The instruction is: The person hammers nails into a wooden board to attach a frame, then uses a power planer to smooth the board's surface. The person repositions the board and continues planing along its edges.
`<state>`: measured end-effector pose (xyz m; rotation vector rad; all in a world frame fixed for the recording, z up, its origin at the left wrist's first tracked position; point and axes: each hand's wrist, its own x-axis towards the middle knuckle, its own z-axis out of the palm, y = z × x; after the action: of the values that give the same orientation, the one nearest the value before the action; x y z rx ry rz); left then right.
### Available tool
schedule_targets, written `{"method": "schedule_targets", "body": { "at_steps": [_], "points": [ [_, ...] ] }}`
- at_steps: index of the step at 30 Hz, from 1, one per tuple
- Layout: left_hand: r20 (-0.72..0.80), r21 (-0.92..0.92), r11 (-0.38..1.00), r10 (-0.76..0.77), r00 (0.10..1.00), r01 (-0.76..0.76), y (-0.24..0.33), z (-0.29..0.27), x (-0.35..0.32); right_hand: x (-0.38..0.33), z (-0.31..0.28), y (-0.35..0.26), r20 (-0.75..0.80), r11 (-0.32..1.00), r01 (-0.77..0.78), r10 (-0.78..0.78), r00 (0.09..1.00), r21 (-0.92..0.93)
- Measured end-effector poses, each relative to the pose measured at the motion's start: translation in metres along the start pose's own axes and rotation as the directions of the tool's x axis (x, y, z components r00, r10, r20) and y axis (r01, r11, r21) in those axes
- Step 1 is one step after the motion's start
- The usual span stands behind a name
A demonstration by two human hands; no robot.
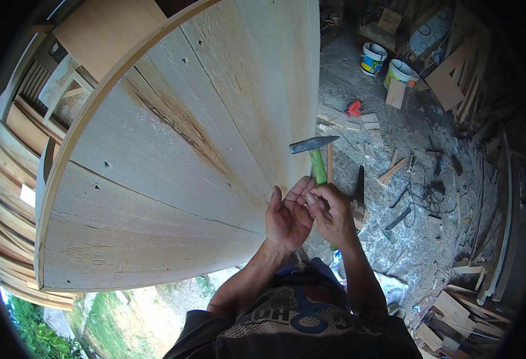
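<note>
Two hands, left hand (287,216) open-fingered, right hand (333,212) closed on the head-heavy, rigid hammer (314,152), best gripped low on its green handle.

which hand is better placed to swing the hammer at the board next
Right, likely: the right hand already grips the green-handled hammer, head up beside the wooden panel. The left hand is open, fingers meeting the right's.

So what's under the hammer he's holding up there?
Under the hammer lies rubble-strewn concrete floor with wood scraps and a dark saw-like tool. Both hands, the left hand and right hand, cover the lower handle.
</note>
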<state>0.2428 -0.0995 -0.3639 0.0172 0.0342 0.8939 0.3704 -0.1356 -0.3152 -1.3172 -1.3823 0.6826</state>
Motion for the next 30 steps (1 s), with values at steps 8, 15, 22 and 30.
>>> {"method": "schedule_targets", "body": {
  "at_steps": [8, 15, 22, 30],
  "points": [
    [-0.143, -0.008, 0.997, 0.079, 0.987, -0.081, -0.014, -0.001, 0.034, 0.029, -0.014, 0.019, 0.059, 0.972, -0.141, 0.132, 0.99, 0.19],
    [0.057, 0.64, 0.71, 0.339, 0.939, -0.295, -0.008, -0.003, 0.064, 0.063, -0.035, 0.059, 0.037, 0.988, -0.061, 0.056, 0.998, 0.144],
    [0.017, -0.012, 0.974, 0.228, 0.973, -0.228, -0.024, 0.001, 0.101, 0.104, -0.06, 0.05, 0.113, 0.945, 0.263, -0.245, 0.963, -0.192],
    [0.081, 0.015, 0.944, 0.329, 0.941, -0.331, -0.026, 0.006, 0.12, 0.125, -0.086, 0.067, 0.315, 0.966, 0.226, -0.177, 0.932, -0.125]
  ]
}}
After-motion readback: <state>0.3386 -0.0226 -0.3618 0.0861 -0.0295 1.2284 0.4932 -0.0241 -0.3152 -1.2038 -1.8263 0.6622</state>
